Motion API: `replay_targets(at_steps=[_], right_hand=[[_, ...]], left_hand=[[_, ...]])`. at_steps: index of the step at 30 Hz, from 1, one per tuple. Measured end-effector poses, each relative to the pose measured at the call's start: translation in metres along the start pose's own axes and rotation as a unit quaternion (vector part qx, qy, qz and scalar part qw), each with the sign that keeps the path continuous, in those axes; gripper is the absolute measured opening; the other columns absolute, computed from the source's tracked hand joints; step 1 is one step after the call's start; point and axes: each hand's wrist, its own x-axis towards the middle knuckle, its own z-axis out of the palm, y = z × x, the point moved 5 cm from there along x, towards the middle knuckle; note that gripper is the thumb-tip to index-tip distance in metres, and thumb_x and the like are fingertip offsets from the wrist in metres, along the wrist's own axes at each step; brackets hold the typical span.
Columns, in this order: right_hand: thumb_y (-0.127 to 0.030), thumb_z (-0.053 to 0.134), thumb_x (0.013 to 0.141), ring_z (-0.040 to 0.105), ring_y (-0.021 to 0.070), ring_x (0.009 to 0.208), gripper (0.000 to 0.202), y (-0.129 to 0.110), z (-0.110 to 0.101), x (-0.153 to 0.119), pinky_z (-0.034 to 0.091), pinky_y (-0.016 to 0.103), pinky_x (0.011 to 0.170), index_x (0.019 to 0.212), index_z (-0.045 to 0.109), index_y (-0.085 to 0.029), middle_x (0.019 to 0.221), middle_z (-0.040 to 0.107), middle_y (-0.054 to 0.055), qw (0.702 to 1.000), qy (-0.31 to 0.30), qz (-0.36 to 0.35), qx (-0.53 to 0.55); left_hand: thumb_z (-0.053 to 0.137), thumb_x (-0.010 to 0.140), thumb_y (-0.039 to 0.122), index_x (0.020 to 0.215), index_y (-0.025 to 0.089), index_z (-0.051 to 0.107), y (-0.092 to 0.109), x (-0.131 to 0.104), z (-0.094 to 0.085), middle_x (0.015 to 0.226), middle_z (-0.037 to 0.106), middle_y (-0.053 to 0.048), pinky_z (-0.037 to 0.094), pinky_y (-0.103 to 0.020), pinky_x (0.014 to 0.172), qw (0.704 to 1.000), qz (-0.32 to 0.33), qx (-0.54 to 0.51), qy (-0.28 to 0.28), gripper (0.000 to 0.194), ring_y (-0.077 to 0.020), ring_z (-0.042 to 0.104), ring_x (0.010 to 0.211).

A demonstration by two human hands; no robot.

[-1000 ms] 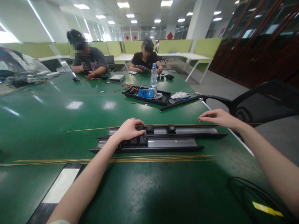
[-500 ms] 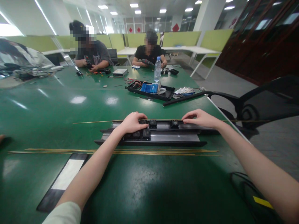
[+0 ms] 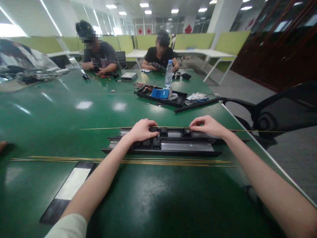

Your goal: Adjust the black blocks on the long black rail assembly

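A thin brass-coloured rod (image 3: 109, 128) lies along the far side of a black rail with a silvery channel (image 3: 173, 134). My left hand (image 3: 143, 129) is closed over that rail's left part, thumb in front and fingers behind, around a black block (image 3: 154, 130) it partly hides. Further right in the same channel sit another black block (image 3: 163, 132) and a third block (image 3: 186, 131). Just beside the third block, my right hand (image 3: 206, 125) pinches the rod between thumb and fingertips. A nearer rail (image 3: 185, 146) holds several black blocks (image 3: 156, 142) at its left.
Several brass rods (image 3: 173, 162) and a phone-like black slab (image 3: 66, 190) lie in front. Beyond the rails are a black tray (image 3: 179, 100), a water bottle (image 3: 169, 74) and gloves (image 3: 196, 98). Two people work across the table; a chair (image 3: 267, 112) stands right.
My right hand has shifted slightly left along the rod, closer to the third block. My left hand keeps its place on the rail. The whole view has moved a little.
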Motion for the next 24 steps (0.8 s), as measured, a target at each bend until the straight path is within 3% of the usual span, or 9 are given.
replay_targets(at_steps=[11,24], right_hand=[[-0.043,0.070,0.077,0.072,0.0254,0.085,0.025,-0.003,-0.002,-0.003,0.053,0.036,0.084,0.085,0.079,-0.022,0.086,0.079,0.003,1.000,0.004,-0.008,-0.027],[-0.044,0.067,0.078,0.071,0.0249,0.083,0.024,-0.009,-0.001,-0.006,0.053,0.036,0.082,0.086,0.079,-0.023,0.086,0.079,0.002,0.999,0.009,-0.008,-0.033]], left_hand=[[0.068,0.080,0.050,0.106,0.024,0.074,0.000,0.000,0.000,0.097,0.073,-0.007,0.052,-0.038,0.087,1.000,-0.006,0.005,0.000,0.037,-0.0272,0.067,0.096],[0.068,0.081,0.048,0.105,0.024,0.074,0.004,0.000,-0.001,0.096,0.073,-0.006,0.051,-0.038,0.088,1.000,0.001,0.001,-0.005,0.034,-0.0271,0.066,0.097]])
